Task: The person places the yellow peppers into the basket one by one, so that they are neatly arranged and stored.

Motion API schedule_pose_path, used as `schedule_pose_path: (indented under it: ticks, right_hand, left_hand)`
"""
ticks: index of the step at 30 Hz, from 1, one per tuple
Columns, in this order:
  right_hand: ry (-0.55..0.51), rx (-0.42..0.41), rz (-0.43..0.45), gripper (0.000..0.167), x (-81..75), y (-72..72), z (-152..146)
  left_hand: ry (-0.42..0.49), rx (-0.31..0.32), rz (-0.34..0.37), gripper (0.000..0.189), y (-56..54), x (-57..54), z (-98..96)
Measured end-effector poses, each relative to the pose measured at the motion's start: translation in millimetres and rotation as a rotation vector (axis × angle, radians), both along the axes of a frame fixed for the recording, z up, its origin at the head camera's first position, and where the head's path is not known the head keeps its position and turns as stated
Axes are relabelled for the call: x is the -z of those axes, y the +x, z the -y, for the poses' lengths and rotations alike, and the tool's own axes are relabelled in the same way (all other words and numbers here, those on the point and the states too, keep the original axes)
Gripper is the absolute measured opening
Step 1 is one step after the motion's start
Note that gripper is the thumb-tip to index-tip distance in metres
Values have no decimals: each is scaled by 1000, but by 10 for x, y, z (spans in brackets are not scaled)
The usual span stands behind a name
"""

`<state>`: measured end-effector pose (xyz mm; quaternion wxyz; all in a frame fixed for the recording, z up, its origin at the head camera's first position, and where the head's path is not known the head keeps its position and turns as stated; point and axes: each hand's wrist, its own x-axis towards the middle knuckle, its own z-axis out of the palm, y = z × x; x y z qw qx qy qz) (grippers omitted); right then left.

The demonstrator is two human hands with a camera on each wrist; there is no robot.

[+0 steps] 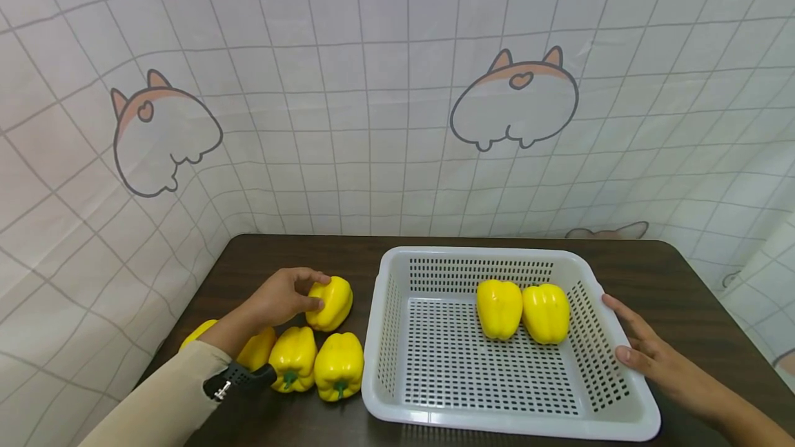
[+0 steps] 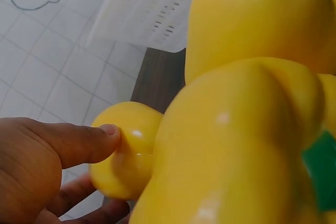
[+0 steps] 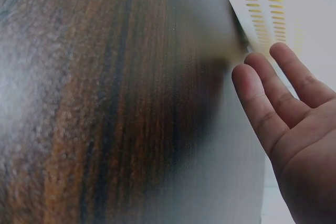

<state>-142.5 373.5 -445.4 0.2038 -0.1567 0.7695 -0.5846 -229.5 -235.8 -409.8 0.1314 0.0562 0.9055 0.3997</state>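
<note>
At the left of the table my left hand (image 1: 282,299) has its thumb and fingers about a yellow bell pepper (image 1: 333,305). The left wrist view shows the thumb pressed on this pepper (image 2: 128,153), with nearer peppers covering part of it. Just right of it stands a white plastic basket (image 1: 385,336) with slotted walls, and two yellow bell peppers, one left (image 1: 499,309) and one right (image 1: 546,314), sit inside side by side. My right hand (image 1: 658,364) rests against the basket's right rim, its fingers extended in the right wrist view.
Several more yellow bell peppers lie near my left forearm, among them a pepper (image 1: 339,368) close to the basket and its neighbour (image 1: 293,359); my arm partly hides others. Behind the dark wooden table (image 1: 298,247) hangs a white checked cloth (image 1: 385,123).
</note>
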Motion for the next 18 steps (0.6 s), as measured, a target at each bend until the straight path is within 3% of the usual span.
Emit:
schedule_pose_path:
  ticks: [9, 18]
  right_hand:
    - [6, -1, 6, 71, 5, 6, -12]
    - [14, -6, -6, 71, -15, 15, -7]
  left_hand:
    - [55, -3, 63, 42, -42, 3, -26]
    - [56, -8, 58, 46, -76, 39, -19]
